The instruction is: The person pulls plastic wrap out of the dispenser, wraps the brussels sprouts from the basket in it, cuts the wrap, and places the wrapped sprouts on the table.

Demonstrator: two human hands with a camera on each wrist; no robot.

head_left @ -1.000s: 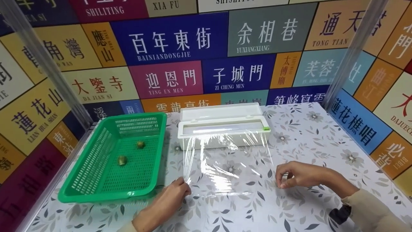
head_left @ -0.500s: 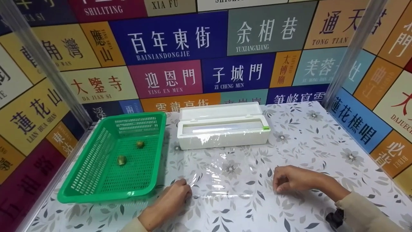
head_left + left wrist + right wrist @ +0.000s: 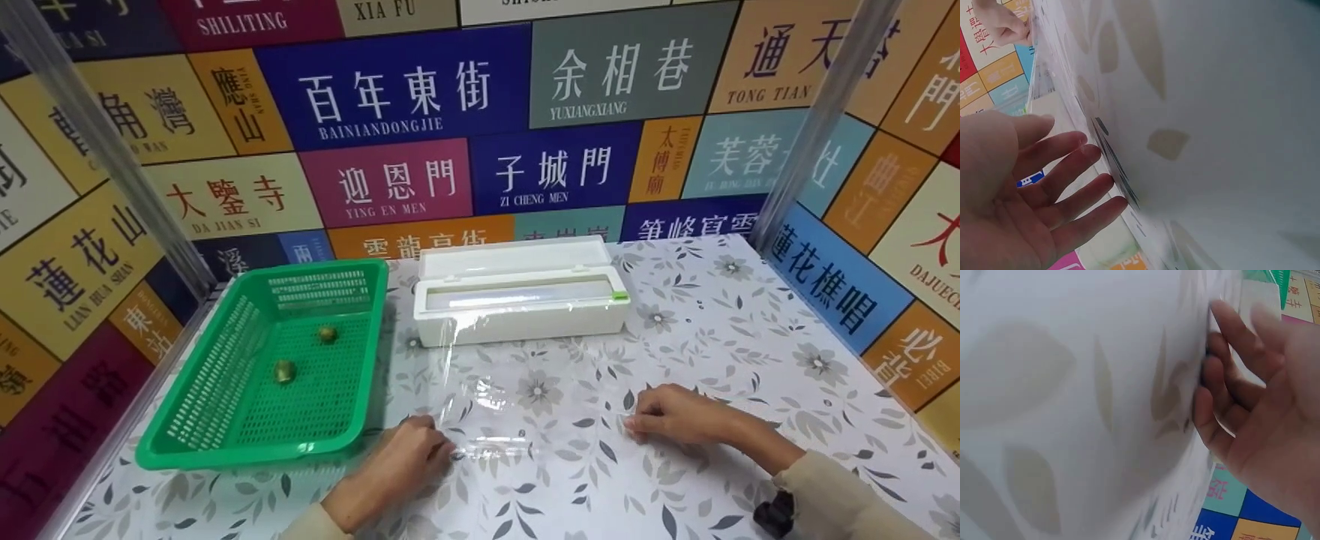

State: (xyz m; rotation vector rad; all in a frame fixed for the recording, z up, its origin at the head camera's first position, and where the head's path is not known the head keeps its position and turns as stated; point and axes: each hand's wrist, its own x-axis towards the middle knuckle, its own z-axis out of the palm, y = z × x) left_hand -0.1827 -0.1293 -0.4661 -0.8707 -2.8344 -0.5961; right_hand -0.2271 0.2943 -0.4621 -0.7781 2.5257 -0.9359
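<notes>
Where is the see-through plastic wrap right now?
In the head view, the clear plastic wrap sheet lies flat on the flowered tablecloth, in front of the white dispenser box, between the left hand and right hand.

Basket [image 3: 225, 420] on the table [image 3: 750, 337] at left, two fruits [image 3: 284, 370] inside, dispenser box [image 3: 521, 300] right of it, film [image 3: 487, 405] spread before the box, hands at its near corners
</notes>
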